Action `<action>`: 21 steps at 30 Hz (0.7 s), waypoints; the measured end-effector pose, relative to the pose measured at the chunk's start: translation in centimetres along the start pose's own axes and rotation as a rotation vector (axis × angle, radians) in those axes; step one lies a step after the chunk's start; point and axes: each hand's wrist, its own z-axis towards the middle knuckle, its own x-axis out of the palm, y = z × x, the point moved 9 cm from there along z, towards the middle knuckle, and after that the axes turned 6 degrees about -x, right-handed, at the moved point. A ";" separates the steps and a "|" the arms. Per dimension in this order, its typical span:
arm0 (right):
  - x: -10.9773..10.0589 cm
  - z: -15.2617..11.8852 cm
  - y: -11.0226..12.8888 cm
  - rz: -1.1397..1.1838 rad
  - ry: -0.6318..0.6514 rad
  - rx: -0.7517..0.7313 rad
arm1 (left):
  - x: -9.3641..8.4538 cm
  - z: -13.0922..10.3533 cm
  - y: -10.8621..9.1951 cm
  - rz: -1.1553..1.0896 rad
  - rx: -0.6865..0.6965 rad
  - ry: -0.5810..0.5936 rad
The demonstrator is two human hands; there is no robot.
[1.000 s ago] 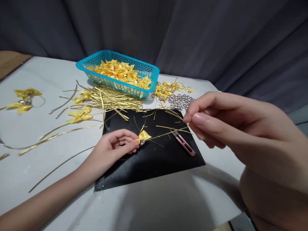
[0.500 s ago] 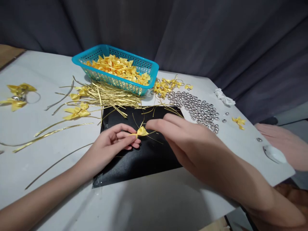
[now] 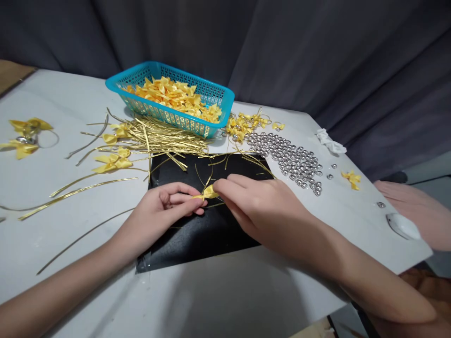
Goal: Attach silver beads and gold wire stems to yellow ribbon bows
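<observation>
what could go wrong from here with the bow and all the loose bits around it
The small yellow bow could slip or crease, since the left hand and right hand hold it only by the fingertips.

The silver beads lie loose beyond the right forearm, so a wide sweep might scatter them.

The gold strips overlap in a heap, so pulling one may drag others.

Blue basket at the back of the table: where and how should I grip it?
Probably grip the blue basket by the rim at both short ends, from above: the rim overhangs inward-sloping walls, while gold strands crowd the long near side.
</observation>
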 end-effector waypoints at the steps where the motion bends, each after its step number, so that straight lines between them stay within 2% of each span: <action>1: 0.1 0.1 0.0 0.004 0.015 -0.005 | 0.0 0.0 0.0 0.018 0.000 0.002; 21: 0.5 0.3 0.4 0.033 0.016 -0.070 | 0.0 -0.2 0.0 -0.001 -0.005 0.011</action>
